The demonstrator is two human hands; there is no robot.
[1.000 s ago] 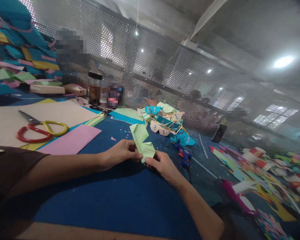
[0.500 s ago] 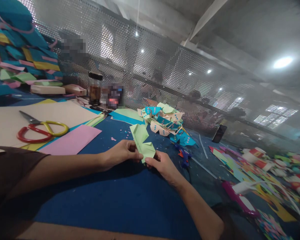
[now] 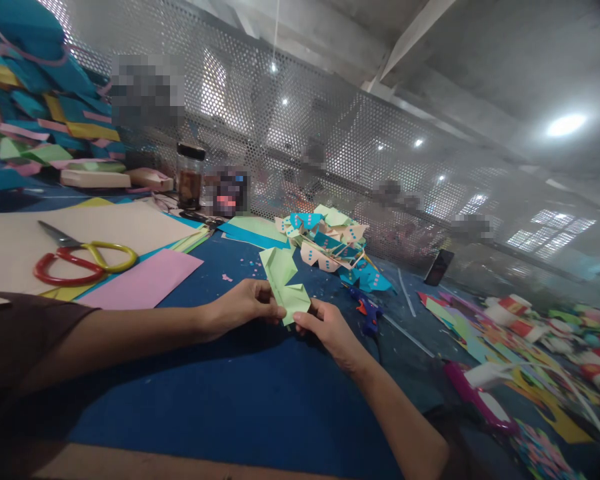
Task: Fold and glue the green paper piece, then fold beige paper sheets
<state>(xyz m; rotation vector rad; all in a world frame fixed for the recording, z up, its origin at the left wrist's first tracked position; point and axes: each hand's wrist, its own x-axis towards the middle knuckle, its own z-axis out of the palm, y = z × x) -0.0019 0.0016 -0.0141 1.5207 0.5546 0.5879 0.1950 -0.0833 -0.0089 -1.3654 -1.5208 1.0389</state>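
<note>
A folded piece of light green paper point(image 3: 286, 283) is held between my two hands, just above the blue table point(image 3: 215, 400). My left hand point(image 3: 247, 300) pinches its lower left edge between thumb and fingers. On the other side, my right hand point(image 3: 325, 330) grips the lower right corner, thumb on top. The paper has creases and a notch on its right side. Beyond it lies a heap of folded paper boats point(image 3: 333, 240) in blue, cream and green, with small coloured squares on them.
Scissors point(image 3: 85, 257) with red and yellow handles lie on paper sheets at left, near a pink sheet point(image 3: 147, 280). A lidded jar point(image 3: 190, 177) stands behind. A blue glue gun point(image 3: 369, 313) rests at right, before a phone point(image 3: 439, 268) and coloured paper scraps. A perforated metal screen point(image 3: 260, 113) borders the back.
My right thumb has shifted slightly to the right along the paper's lower edge. The green paper and my left hand look almost unchanged.
</note>
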